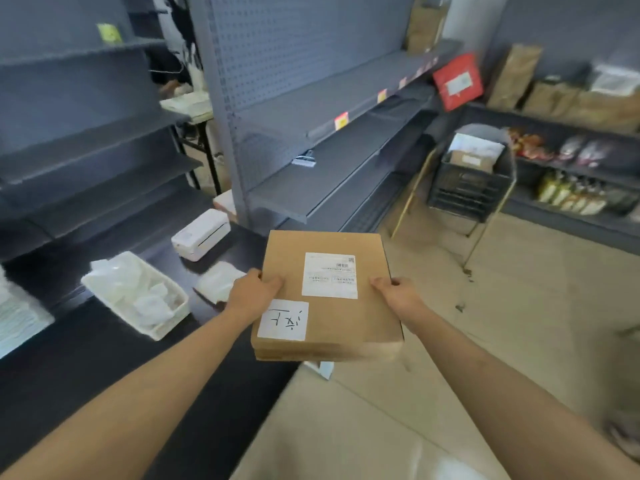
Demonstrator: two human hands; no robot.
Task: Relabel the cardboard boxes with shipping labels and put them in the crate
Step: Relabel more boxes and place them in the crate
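Both hands (252, 289) (398, 294) hold box (329, 317); crate (467, 188) ahead, apparently unobstructed.

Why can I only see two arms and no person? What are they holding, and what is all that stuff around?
The camera sits on the person's head, looking down, so you see only their arms. The left hand and right hand hold a flat cardboard box by its sides. It has a printed label and a handwritten sticker on top. On the dark table are a white printer and a white tray. Across the floor stands a dark crate with parcels in it.
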